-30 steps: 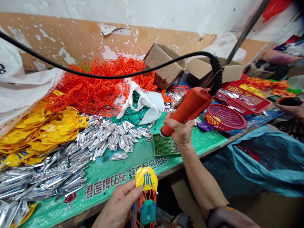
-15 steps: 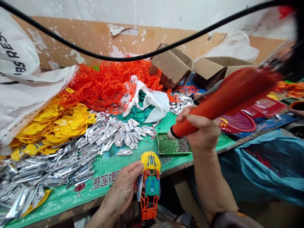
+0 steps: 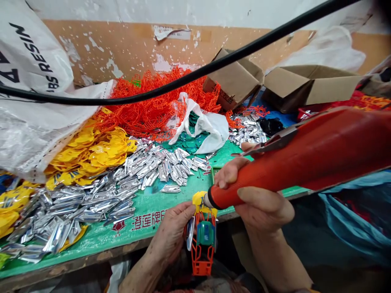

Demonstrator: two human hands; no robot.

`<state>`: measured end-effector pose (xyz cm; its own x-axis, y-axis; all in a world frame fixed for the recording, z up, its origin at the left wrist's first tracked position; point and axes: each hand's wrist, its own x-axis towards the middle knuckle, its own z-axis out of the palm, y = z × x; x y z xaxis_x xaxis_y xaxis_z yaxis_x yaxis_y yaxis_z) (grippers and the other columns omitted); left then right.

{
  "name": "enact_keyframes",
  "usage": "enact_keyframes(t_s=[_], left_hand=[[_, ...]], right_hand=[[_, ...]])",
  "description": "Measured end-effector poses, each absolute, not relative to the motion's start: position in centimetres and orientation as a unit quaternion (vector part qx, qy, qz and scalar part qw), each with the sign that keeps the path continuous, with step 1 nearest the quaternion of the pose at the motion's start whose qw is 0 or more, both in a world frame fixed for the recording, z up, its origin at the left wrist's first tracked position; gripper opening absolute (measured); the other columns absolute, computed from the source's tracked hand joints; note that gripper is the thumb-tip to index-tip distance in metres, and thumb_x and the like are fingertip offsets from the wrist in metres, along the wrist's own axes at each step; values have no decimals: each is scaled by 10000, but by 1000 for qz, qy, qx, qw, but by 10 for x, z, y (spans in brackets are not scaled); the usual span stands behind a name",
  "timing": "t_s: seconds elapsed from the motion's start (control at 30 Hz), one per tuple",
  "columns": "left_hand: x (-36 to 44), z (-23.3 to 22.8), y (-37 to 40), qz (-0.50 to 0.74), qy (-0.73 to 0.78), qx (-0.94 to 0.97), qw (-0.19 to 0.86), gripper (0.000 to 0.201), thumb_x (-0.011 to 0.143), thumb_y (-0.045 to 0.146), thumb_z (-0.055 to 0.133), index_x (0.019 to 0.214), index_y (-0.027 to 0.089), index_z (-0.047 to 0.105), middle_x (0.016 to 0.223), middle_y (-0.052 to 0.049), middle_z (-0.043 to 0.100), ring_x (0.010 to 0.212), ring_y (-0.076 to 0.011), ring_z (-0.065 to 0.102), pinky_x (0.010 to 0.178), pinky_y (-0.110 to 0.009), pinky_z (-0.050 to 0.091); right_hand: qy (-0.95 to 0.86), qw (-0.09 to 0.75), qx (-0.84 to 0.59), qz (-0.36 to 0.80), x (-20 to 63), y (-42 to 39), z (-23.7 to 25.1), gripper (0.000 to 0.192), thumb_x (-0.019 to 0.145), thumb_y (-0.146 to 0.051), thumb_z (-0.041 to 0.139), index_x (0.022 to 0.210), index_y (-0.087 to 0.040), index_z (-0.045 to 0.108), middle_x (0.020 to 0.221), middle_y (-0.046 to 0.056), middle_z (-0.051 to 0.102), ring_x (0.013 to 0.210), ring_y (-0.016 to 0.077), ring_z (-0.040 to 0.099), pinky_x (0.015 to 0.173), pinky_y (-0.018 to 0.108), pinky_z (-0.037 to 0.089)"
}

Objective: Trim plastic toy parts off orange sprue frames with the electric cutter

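My left hand (image 3: 171, 236) grips a small toy car (image 3: 202, 240) with a yellow front, a green middle, an orange frame and a silver strip along its side, held just off the table's near edge. My right hand (image 3: 259, 199) is wrapped around an orange electric screwdriver (image 3: 305, 156), whose tip presses on the car's yellow front. A black cable (image 3: 189, 77) runs from the tool across the upper part of the view.
On the green table (image 3: 100, 240) lie piles of silver strips (image 3: 122, 187), yellow shells (image 3: 88, 152), orange frames (image 3: 152, 106) and green parts under a white bag (image 3: 210, 126). Cardboard boxes (image 3: 238, 81) stand at the back. A white sack (image 3: 33, 93) leans at left. Blue plastic sheeting (image 3: 360, 219) hangs at right.
My right hand has brought the screwdriver down from the green tray to the toy car's yellow front. The view has shifted right and down, hiding the red baskets.
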<state>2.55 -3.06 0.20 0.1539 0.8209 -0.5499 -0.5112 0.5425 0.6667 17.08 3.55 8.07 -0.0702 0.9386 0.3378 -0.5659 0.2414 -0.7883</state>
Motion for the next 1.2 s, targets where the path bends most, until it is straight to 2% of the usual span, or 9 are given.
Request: enact_keyframes(t_s=[0.23,0.53,0.63,0.77,0.87,1.03,1.13,1.2], left_hand=[[27,3,-30,450,478,142,740,345,682,382,832,873,102,764,644,-36,694,496,-101,567,487,-206,456],[28,0,-30,460,480,150,732,325,705,374,806,878,103,759,632,-21,670,536,-119,578,515,-218,450],[29,1,-30,460,485,148,729,333,694,371,809,883,100,765,606,-12,661,502,-112,550,496,-220,435],[30,0,-32,469,493,150,717,313,702,355,799,897,111,776,624,-19,692,503,-113,548,527,-231,444],[30,-1,-33,476,497,149,709,306,692,339,809,895,112,781,639,-25,709,535,-121,571,546,-227,444],[30,1,-33,483,502,147,702,322,670,348,824,891,118,781,637,-21,714,530,-119,573,521,-212,435],[30,0,-33,498,501,134,695,320,634,350,846,852,127,778,615,-1,689,494,-97,538,508,-203,438],[29,-2,-35,506,503,124,690,321,622,362,854,833,134,773,549,29,630,429,-69,465,444,-185,391]], right_hand=[[-445,645,-241,572,169,35,80,390,602,-191,767,962,-285,649,669,-39,617,573,155,577,538,319,500],[-468,618,-252,579,170,33,70,418,639,-256,780,1026,-301,628,713,-37,607,576,161,582,548,334,504],[-465,622,-238,584,171,32,67,359,653,-225,769,976,-297,630,730,-38,617,585,152,588,554,321,503],[-475,602,-241,595,172,32,65,175,652,-234,745,793,-251,643,722,-22,607,590,152,580,554,318,490],[-477,601,-240,594,172,32,66,144,632,-203,725,739,-247,639,693,-26,597,603,153,574,588,323,488],[-483,608,-237,584,169,30,66,173,626,-201,718,767,-260,636,687,-40,602,604,152,569,646,340,489],[-465,615,-230,594,167,28,65,327,635,-188,722,922,-309,625,711,-59,610,622,149,577,671,336,485],[-460,618,-231,595,166,26,64,375,635,-174,720,964,-317,612,715,-60,605,632,148,576,685,336,482]])
